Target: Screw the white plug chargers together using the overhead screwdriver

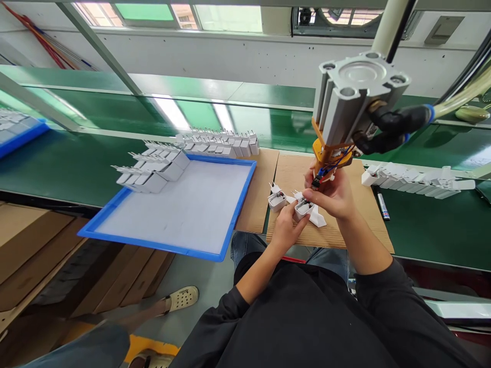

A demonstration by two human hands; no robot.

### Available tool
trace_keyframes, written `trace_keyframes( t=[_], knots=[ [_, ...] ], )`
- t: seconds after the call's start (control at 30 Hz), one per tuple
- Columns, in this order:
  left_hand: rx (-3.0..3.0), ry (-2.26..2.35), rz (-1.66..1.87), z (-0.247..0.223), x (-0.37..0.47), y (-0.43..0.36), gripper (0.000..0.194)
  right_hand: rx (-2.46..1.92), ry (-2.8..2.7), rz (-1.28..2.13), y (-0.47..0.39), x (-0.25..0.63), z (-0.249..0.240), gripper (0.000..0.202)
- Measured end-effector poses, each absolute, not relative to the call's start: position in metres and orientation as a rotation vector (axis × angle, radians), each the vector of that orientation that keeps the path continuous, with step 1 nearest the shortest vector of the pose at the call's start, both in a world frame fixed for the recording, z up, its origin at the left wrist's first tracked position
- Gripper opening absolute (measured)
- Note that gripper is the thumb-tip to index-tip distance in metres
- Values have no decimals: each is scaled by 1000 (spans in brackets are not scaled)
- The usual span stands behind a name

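My left hand (287, 228) grips a white plug-in charger housing (304, 208), its open side showing parts inside. Over the same housing, my right hand (338, 197) is closed, its thumb at the top edge and other fingers behind the orange tool end. What it pinches is hidden. The orange tool end (326, 151), with thin wires and a small dark tip, hangs below a silver pneumatic cylinder (355, 97). Another white charger (276, 199) stands just left of my hands on the cardboard. A white cover piece (317, 217) lies beside the held housing.
At left, a blue-rimmed tray (226, 240) bears rows of white chargers (153, 166). More chargers (222, 143) stand behind it. White casing pieces (418, 180) line up at right near a marker (383, 206). Cardboard (360, 220) covers the green bench (441, 230). Another person's foot shows lower left.
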State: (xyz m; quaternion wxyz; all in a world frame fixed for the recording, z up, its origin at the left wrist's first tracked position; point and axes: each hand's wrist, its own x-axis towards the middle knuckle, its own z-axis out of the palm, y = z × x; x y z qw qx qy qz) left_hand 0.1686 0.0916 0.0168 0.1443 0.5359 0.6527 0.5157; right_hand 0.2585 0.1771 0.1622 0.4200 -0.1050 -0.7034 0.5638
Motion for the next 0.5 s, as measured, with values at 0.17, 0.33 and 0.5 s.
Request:
trace_keyframes(
  t=[0.17, 0.33, 0.5],
  knots=[
    [1554, 1875, 1505, 12, 170, 93, 44, -298, -1785, 1404, 178, 260, 162, 56],
    [1550, 1872, 1495, 13, 170, 91, 47, -332, -1800, 1381, 178, 260, 161, 56],
    [1554, 1892, 1474, 17, 169, 90, 47, -331, -1800, 1367, 179, 259, 160, 57]
  ],
)
